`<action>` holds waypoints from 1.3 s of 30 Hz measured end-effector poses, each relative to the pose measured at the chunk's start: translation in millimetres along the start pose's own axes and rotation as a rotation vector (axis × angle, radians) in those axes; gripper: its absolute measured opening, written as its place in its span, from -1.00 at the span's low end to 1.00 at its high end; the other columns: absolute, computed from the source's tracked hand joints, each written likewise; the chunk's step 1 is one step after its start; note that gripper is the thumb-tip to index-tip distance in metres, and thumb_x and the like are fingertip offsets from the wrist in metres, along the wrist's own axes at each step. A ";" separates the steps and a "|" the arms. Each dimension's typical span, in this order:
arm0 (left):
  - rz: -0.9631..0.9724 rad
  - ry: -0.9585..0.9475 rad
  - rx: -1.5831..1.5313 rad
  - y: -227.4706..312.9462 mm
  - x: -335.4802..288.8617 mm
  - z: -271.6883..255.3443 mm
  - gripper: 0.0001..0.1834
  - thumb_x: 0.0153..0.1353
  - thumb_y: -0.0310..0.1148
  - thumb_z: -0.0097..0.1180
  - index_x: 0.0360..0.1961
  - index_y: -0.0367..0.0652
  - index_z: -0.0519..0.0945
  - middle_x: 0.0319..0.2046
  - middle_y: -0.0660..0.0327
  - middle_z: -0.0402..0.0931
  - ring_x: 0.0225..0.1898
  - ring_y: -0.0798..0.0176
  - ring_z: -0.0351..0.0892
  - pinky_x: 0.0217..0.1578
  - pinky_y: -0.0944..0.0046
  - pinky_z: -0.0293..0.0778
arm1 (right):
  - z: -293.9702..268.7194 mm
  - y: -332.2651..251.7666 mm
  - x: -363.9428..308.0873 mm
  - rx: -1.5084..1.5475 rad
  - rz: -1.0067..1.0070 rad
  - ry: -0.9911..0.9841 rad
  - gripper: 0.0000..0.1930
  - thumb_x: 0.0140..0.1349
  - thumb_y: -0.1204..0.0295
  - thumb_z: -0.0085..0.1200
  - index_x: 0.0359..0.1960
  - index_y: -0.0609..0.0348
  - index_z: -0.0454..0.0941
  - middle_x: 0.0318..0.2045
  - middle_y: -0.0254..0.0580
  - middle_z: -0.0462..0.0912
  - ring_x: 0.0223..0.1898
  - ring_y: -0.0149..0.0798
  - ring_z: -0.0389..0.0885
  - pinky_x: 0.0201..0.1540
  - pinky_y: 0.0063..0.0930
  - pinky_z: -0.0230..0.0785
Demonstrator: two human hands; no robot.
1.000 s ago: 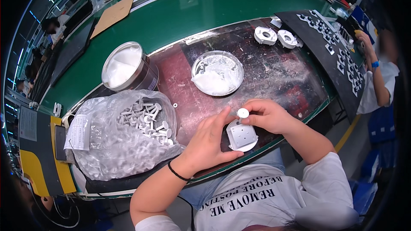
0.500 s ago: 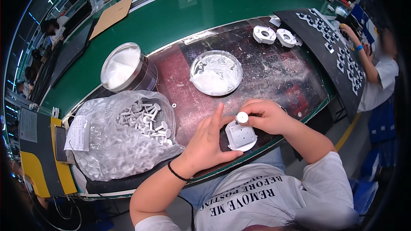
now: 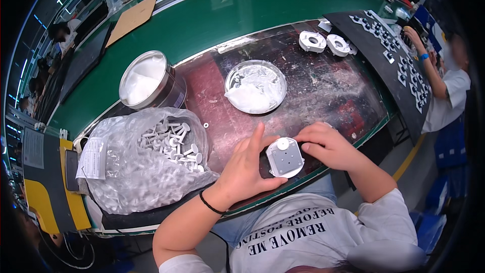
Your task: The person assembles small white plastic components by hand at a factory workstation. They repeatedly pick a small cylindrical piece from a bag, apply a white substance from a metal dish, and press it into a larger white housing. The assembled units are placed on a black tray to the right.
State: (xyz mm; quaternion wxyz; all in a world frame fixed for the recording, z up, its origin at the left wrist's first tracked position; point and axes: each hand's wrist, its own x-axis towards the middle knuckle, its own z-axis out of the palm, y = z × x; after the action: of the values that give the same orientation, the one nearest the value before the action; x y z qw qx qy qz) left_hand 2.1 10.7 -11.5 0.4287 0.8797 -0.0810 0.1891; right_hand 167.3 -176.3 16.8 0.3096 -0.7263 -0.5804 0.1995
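A white plastic housing (image 3: 287, 163) with a grey plate on its face is near the table's front edge. On its upper end sits a small round white disc-headed part (image 3: 282, 143), seen from above. My left hand (image 3: 244, 166) holds the housing from the left, thumb along its lower edge, other fingers at its upper side, index finger raised. Next to the upper right edge is my right hand (image 3: 328, 145), its thumb and index finger slightly apart, with nothing visible between them. Whether those fingertips touch the housing is hard to tell.
To the left lies a clear plastic bag (image 3: 131, 187) of grey-white disc-headed pins (image 3: 174, 139). Behind it stands a metal tin (image 3: 174, 88) of white material; a round dish (image 3: 231, 77) of white paste is mid-table. Two white housings (image 3: 312, 42) lie far right, beside a black board (image 3: 374, 53). A co-worker's arm (image 3: 429, 68) reaches there.
My right hand has let go of the disc-headed part and drawn back to the right. That part now rests on the housing's upper end. My left hand has stayed in place.
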 end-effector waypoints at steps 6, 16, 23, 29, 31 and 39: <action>0.023 0.163 -0.081 1.9 1.2 -5.8 0.34 -0.21 -0.31 0.46 0.36 -0.12 -0.40 0.07 -0.09 0.37 0.08 -0.10 0.41 0.05 -0.02 0.33 | 7.2 -21.9 14.6 0.877 0.341 -0.024 -0.62 0.31 0.44 -0.06 0.14 0.26 0.31 -0.27 -0.25 0.57 -0.34 -0.48 0.50 -0.28 -0.63 0.35; -0.010 0.389 0.125 11.1 -0.6 -30.4 0.15 -0.11 -0.34 0.36 0.37 -0.13 -0.22 0.27 -0.15 0.03 0.15 -0.06 0.26 0.14 0.05 0.23 | -48.8 44.6 192.7 0.869 0.360 0.228 -0.62 0.25 0.36 0.05 0.06 0.23 0.35 -0.37 -0.31 0.53 -0.47 -0.52 0.50 -0.45 -0.67 0.39; 0.169 0.361 0.237 0.3 -1.4 -27.7 -0.02 -0.14 -0.44 0.32 0.30 -0.13 0.03 0.17 -0.11 0.23 0.03 -0.07 0.38 0.06 0.02 0.29 | -45.4 122.4 317.7 0.881 0.535 0.412 -0.79 0.24 0.39 0.07 -0.22 0.29 0.44 -0.39 -0.20 0.51 -0.50 -0.42 0.51 -0.48 -0.58 0.46; 0.082 0.274 0.290 1.6 0.6 -37.9 -0.22 -0.14 -0.43 0.28 0.18 -0.24 0.25 0.09 -0.05 0.35 0.02 -0.11 0.39 0.02 -0.02 0.28 | -36.6 100.5 322.0 0.999 0.605 0.592 -0.68 0.25 0.45 0.01 0.01 0.30 0.37 -0.17 -0.07 0.50 -0.28 -0.27 0.59 -0.32 -0.50 0.55; 0.075 0.243 0.282 3.5 4.4 -37.2 -0.28 -0.13 -0.44 0.27 0.14 -0.27 0.30 0.08 -0.06 0.36 0.01 -0.10 0.39 0.03 -0.01 0.27 | -45.4 103.1 301.9 0.922 0.503 0.478 -0.52 0.24 0.46 0.01 0.19 0.25 0.25 -0.03 -0.07 0.47 -0.09 -0.21 0.54 -0.12 -0.44 0.49; 0.081 0.189 0.313 8.9 6.5 -31.8 -0.32 -0.12 -0.46 0.25 0.12 -0.25 0.33 0.08 -0.05 0.35 0.02 -0.11 0.38 0.05 0.01 0.28 | -84.4 104.0 149.4 -0.594 0.085 0.518 -0.52 0.07 0.25 0.18 0.05 0.07 0.45 0.14 -0.11 0.41 0.19 -0.11 0.35 0.11 -0.22 0.24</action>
State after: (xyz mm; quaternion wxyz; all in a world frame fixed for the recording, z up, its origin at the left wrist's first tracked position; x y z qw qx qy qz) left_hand -3.0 30.3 15.4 0.2845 0.9099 -0.0453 0.2984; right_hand 333.8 -64.3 17.9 0.2137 -0.8340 -0.4848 -0.1542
